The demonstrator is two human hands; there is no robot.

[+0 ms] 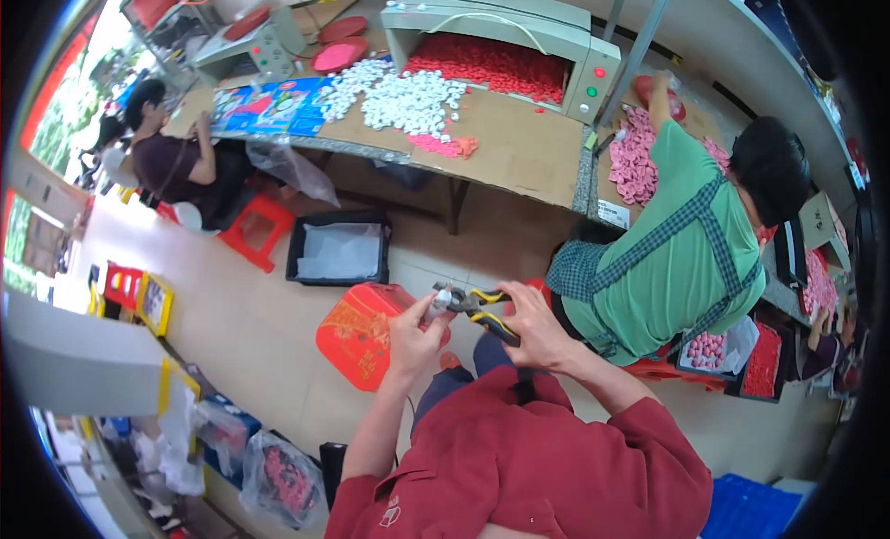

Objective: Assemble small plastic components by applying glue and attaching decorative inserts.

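At the frame's top, the desk (584, 189) carries cardboard (524, 152), a blue sheet (304, 124), white pieces (408, 103), pink pieces (436, 146) and a pale machine (533, 15).

The fingers of the left hand (414, 340) cover a part of the small white piece (443, 300), which is too small to tell its exact form. Whether the jaws of the yellow-and-black pliers (501, 329) touch it cannot be told. The right hand (538, 330) hides some of their handles. Behind the left hand, the red gold-patterned object (354, 340) is partly covered. The co-worker in green (672, 247) hides some pink pieces (634, 159). The dark rim cuts the blue crate (746, 507).
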